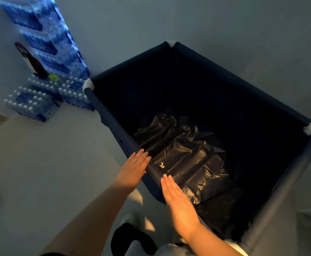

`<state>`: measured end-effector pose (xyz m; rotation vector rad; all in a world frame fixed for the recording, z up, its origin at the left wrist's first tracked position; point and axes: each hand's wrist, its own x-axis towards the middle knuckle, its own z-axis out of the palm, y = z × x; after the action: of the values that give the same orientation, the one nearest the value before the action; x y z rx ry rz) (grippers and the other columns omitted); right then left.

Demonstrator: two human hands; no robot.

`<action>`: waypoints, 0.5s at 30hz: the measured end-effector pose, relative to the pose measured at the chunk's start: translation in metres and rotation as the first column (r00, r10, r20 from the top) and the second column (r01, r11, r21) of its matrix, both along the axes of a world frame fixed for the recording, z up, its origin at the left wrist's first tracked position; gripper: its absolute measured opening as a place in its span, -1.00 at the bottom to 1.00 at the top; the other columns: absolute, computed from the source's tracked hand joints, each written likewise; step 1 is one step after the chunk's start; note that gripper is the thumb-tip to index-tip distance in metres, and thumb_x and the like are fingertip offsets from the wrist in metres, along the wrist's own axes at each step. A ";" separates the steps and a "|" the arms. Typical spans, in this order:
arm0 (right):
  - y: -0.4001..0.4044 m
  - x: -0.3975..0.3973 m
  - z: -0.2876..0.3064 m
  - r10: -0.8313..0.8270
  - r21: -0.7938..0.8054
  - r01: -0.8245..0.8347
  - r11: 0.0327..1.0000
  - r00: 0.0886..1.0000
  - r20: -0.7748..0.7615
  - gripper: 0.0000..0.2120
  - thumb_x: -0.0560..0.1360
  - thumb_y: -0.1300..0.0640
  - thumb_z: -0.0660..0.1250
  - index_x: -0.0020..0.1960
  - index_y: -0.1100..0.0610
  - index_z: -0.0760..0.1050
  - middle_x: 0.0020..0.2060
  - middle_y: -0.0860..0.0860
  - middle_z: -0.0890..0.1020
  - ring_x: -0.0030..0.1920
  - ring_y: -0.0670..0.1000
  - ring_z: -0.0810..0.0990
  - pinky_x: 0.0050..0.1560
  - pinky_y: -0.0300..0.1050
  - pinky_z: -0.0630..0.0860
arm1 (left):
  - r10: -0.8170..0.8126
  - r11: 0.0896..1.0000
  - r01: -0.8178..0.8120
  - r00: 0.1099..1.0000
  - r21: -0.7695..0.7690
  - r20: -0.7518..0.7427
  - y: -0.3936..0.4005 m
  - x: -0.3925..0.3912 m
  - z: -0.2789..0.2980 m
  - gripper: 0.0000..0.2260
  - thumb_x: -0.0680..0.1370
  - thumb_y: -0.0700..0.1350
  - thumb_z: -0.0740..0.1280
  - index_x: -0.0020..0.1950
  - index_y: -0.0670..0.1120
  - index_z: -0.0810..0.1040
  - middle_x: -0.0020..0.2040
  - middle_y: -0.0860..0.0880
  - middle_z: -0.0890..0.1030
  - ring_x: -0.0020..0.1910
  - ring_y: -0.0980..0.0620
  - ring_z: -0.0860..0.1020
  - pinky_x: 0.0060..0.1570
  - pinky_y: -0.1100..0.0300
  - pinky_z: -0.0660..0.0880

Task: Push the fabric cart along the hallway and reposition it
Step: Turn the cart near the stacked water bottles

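The fabric cart (106, 115) is a deep, dark blue bin with a padded rim and white corner pieces, filling the middle and right of the head view. A crumpled black plastic bag (191, 159) lies at its bottom. My left hand (132, 170) is flat, fingers together, with the fingertips against the outer side of the near-left rim. My right hand (178, 206) is also flat, resting over the same rim a little nearer to me. Neither hand curls around the rim.
Stacked packs of water bottles (33, 102) in blue wrap stand against the wall at the upper left, close to the cart's far-left corner. A taller stack (46, 34) rises behind them. Pale floor lies to the left. My dark shoe (130, 239) shows below.
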<state>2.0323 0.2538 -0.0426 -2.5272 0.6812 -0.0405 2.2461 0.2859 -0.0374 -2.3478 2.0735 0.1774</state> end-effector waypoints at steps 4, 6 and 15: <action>-0.009 0.043 -0.006 -0.037 -0.234 0.003 0.972 0.989 -0.144 -0.07 0.24 0.49 0.32 0.50 0.26 -0.04 0.51 0.16 -0.01 0.49 0.12 -0.03 0.44 -0.02 -0.06 | -0.036 0.999 0.035 0.998 0.024 0.050 -0.016 0.043 -0.014 -0.52 0.61 -0.12 0.17 0.49 -0.16 0.10 0.51 -0.12 0.11 0.48 -0.12 -0.03 0.41 0.03 -0.16; -0.010 0.060 -0.004 -0.069 -0.228 0.019 0.973 0.975 -0.211 -0.06 0.11 0.38 0.50 0.44 0.27 0.22 0.44 0.16 0.28 0.43 0.09 0.24 0.37 -0.04 0.19 | -0.060 0.998 0.058 0.996 0.027 0.065 -0.022 0.058 -0.011 -0.48 0.58 -0.08 0.25 0.47 -0.16 0.16 0.49 -0.13 0.19 0.48 -0.12 0.06 0.42 0.00 -0.07; -0.031 0.135 -0.010 -0.181 -0.269 0.129 0.954 0.967 -0.181 -0.42 0.58 0.18 0.23 0.50 0.19 0.03 0.49 0.07 0.10 0.47 0.04 0.05 0.42 -0.04 0.04 | -0.205 0.977 0.208 0.977 -0.048 0.056 -0.052 0.141 -0.009 -0.49 0.40 -0.08 0.48 0.27 -0.25 0.46 0.25 -0.23 0.52 0.30 -0.20 0.41 0.28 -0.14 0.32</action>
<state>2.1672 0.2231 -0.0529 -2.7426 1.0161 0.0828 2.3869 0.2337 -0.0466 -2.1191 2.3055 0.0601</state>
